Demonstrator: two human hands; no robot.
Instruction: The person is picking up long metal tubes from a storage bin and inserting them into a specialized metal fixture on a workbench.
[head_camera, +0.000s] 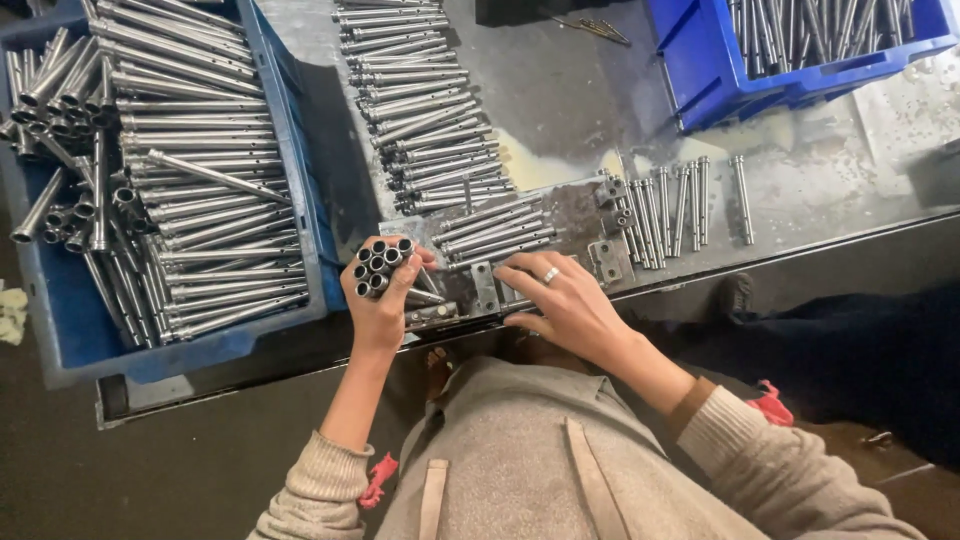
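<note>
Head view: left hand (378, 300) gripping tube bundle (383, 264)

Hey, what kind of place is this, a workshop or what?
Most likely a factory assembly bench: blue bins packed with identical metal tubes, more rows on the worn metal table, and the left hand gripping a bundle of them.

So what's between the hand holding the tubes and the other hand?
In the head view, a small metal bracket on the bench lies between the left hand, gripping a tube bundle, and the right hand.
</note>
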